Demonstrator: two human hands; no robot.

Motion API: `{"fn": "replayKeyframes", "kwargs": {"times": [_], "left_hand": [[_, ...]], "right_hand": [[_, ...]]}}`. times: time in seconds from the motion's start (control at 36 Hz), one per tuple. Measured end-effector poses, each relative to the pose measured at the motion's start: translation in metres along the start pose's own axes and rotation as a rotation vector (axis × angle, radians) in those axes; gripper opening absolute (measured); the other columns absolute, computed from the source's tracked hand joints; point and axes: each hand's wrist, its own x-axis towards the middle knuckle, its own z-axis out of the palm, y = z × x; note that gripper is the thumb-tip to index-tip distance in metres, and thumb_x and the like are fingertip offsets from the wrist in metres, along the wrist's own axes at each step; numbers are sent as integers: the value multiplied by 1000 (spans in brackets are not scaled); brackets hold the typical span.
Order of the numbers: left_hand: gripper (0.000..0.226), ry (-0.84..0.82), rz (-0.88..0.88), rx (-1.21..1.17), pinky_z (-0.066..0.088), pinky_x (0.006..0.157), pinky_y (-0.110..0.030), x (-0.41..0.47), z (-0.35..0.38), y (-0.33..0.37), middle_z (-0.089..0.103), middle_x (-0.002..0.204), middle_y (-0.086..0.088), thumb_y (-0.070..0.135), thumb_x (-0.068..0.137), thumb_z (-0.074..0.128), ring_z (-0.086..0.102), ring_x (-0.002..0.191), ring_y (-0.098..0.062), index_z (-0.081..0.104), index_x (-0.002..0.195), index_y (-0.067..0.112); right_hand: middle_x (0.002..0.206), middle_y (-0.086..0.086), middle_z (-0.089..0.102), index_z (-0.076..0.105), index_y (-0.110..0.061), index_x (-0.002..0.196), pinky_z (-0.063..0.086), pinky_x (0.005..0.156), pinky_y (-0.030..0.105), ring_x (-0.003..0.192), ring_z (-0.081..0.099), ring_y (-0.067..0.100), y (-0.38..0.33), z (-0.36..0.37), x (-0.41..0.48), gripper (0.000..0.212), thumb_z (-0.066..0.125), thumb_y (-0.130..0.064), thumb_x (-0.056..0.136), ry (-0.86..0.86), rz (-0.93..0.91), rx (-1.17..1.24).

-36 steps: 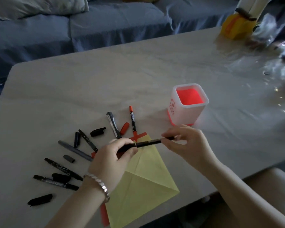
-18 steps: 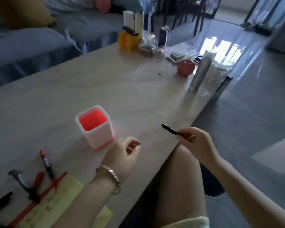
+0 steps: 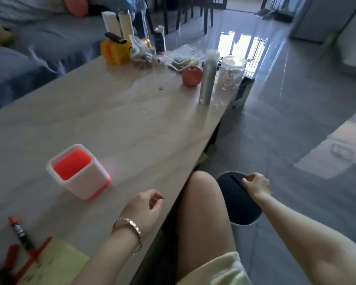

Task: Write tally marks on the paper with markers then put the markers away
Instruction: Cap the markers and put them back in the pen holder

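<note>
My right hand (image 3: 256, 184) is off the table to the right and pinches a thin black marker (image 3: 237, 179) over a round dark bin (image 3: 237, 200) on the floor. Near the table's front edge hovers my left hand (image 3: 146, 205), fingers loosely curled and holding nothing. A white pen holder with a red inside (image 3: 78, 171) stands on the table left of that hand. At the lower left lie the yellow paper (image 3: 56, 264), a red-tipped marker (image 3: 21, 233) and a red cap (image 3: 9, 257).
The table's (image 3: 121, 124) far end carries a yellow holder (image 3: 115, 50), an apple (image 3: 192, 75), a silver can (image 3: 208, 77), a clear jar (image 3: 230, 78) and plastic boxes. A blue sofa (image 3: 29, 52) runs behind. My bare knee (image 3: 201, 204) sits between table and bin.
The view has swung right. My right hand carried the black marker away from the table and down over the bin. My left hand let go of it and stays near the table edge.
</note>
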Motion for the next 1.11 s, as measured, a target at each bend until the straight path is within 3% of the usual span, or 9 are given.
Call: {"fn": "replayKeyframes", "kwargs": {"times": [0.19, 0.31, 0.53, 0.64, 0.69, 0.83, 0.92, 1.03, 1.11], "left_hand": [[11, 10, -3, 32, 46, 74, -22, -6, -9, -6, 64, 81, 7, 23, 87, 55, 60, 80, -12, 56, 78, 29], [10, 61, -38, 36, 47, 75, -23, -22, -22, -21, 62, 78, 10, 24, 86, 55, 60, 79, -11, 56, 78, 29], [11, 258, -218, 31, 45, 73, -24, -73, -65, -78, 62, 78, 9, 23, 87, 54, 59, 79, -12, 59, 78, 27], [8, 412, -394, -6, 41, 65, -23, -98, -90, -119, 63, 80, 3, 20, 86, 55, 58, 76, -15, 62, 83, 24], [7, 494, -464, -43, 41, 62, -24, -106, -101, -137, 64, 82, -2, 19, 86, 56, 57, 73, -19, 63, 86, 22], [22, 572, -564, 187, 45, 71, -25, -108, -126, -171, 61, 105, -2, 31, 87, 58, 55, 84, -14, 60, 104, 18], [32, 516, -608, 298, 46, 83, -30, -98, -133, -179, 57, 112, -1, 39, 86, 55, 53, 102, -19, 55, 110, 17], [24, 375, -686, 464, 44, 85, -34, -83, -131, -177, 55, 117, -7, 24, 90, 51, 47, 113, -24, 52, 113, 16], [13, 285, -756, 470, 46, 80, -33, -79, -124, -175, 46, 131, -17, 19, 89, 50, 52, 111, -28, 54, 101, 14]], "right_hand": [[92, 4, 66, 64, -18, 94, 42, 68, 29, 85, 58, 22, -56, -17, -22, 21, 55, -34, 87, -126, -324, -43], [87, 0, 68, 67, -19, 88, 50, 75, 33, 81, 61, 20, -114, -19, -64, 17, 59, -34, 83, -229, -593, -34], [76, -6, 61, 66, -20, 83, 44, 70, 26, 76, 58, 15, -201, 18, -189, 10, 61, -29, 81, -542, -1040, -145], [75, -3, 60, 64, -18, 80, 44, 67, 29, 75, 58, 19, -219, 50, -233, 12, 58, -28, 82, -648, -1146, -210], [63, -4, 54, 56, -19, 66, 41, 61, 31, 69, 52, 22, -225, 66, -248, 18, 56, -27, 83, -670, -1187, -234], [53, -15, 44, 39, -32, 51, 37, 57, 26, 61, 46, 14, -234, 92, -273, 36, 56, -25, 82, -715, -1283, -276], [59, -16, 50, 49, -30, 61, 38, 55, 22, 60, 48, 9, -234, 100, -282, 22, 56, -24, 81, -744, -1302, -256], [69, -8, 61, 60, -25, 72, 48, 66, 31, 67, 56, 14, -231, 105, -285, 9, 58, -24, 81, -788, -1308, -214], [74, -6, 65, 65, -22, 76, 48, 68, 28, 73, 61, 16, -228, 106, -282, 8, 59, -23, 81, -802, -1278, -214]]}}
